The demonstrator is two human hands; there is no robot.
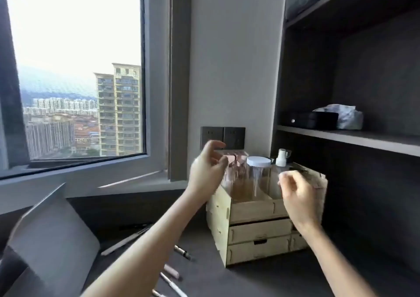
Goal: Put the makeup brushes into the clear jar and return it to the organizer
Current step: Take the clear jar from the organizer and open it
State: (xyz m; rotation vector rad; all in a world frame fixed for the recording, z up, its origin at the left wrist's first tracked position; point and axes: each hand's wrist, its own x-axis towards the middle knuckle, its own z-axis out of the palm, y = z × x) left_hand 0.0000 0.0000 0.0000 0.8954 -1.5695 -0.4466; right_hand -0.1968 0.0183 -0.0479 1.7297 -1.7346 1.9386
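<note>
A pale wooden organizer (254,210) with small drawers stands on the dark desk. In its top tray stands a clear jar (258,178) with a white lid, beside a pinkish clear box (236,160). My left hand (208,174) hovers at the tray's left edge, fingers curled apart, holding nothing. Over the tray's right side, my right hand (300,196) is loosely curled and empty. Several makeup brushes (171,271) lie on the desk below my left forearm, and one long brush (125,242) lies further left.
A grey laptop lid (52,235) stands at the left. A white pump bottle (281,158) sits behind the organizer. Dark shelves at the right hold a black box (311,120) and a plastic bag (345,116). The window is at the left.
</note>
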